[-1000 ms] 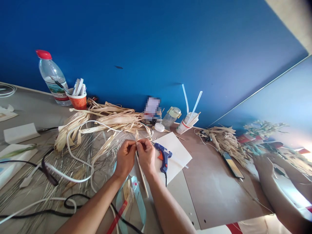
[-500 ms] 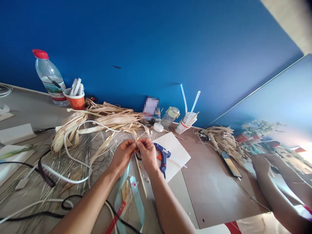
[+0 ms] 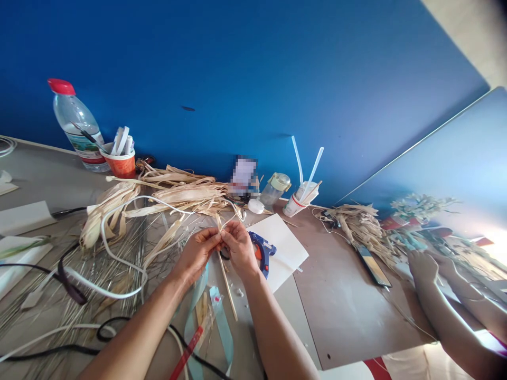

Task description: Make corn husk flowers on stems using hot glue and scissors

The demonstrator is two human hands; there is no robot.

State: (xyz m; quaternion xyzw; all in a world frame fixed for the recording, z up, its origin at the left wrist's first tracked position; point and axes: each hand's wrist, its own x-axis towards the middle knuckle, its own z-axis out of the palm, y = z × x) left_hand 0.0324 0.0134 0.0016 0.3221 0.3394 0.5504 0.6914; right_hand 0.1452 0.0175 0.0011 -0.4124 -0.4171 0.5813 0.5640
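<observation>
My left hand (image 3: 200,250) and my right hand (image 3: 240,248) meet at the middle of the table, thumbs and fingertips pinched together. Between them they grip a small pale strip of corn husk (image 3: 219,221), whose tip pokes up above the fingers. Below the fingers a thin wooden stick (image 3: 228,290) slants down; whether it is held or lies on the table I cannot tell. Just right of my right hand is a blue glue gun (image 3: 270,252), partly hidden. A pale blue ribbon (image 3: 224,327) lies beneath my forearms. Behind my hands lies a heap of dried husks (image 3: 186,192).
Wires (image 3: 127,253) and a white cable (image 3: 105,232) cover the left side. White paper (image 3: 283,245), a jar (image 3: 275,190), a paper cup with straws (image 3: 299,200) and a bottle (image 3: 81,126) stand or lie about. At right are a phone (image 3: 372,266) and another person's hands (image 3: 423,266).
My hands stay pinched together in nearly the same place. The view has shifted slightly, and the other person's hands at right have moved a little apart.
</observation>
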